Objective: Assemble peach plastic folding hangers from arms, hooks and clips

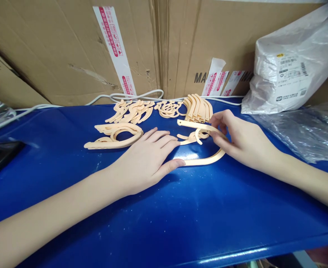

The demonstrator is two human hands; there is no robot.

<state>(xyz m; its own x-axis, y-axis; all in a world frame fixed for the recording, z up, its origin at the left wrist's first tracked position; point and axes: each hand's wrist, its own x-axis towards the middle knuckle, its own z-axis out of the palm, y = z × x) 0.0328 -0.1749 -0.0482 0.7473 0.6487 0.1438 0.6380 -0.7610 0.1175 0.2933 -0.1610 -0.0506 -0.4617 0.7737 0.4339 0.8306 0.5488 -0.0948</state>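
Observation:
Cream plastic parts that look like pieces of folding clothes hangers lie on a blue tabletop (164, 219). My right hand (240, 139) is closed, thumb and fingers around the bend of a hanger arm (194, 125). Below it, a second curved hanger arm (204, 161) runs from near my right hand to my left thumb. Between the two arms sits a small hook piece (198, 136). My left hand (149, 156) lies palm down with fingers stretched. Its thumb and index fingertips touch the ends of cream pieces. Left of it rests a folded hanger (113, 143), partly covered by the fingers.
Behind are piles of wavy pieces (134, 111), small hooks (168, 108) and stacked curved arms (198, 108). A white cable (96, 98) runs before cardboard boxes (69, 44). A white plastic parcel (281, 70) and clear film (306, 130) are right; a black object (3, 158) is left.

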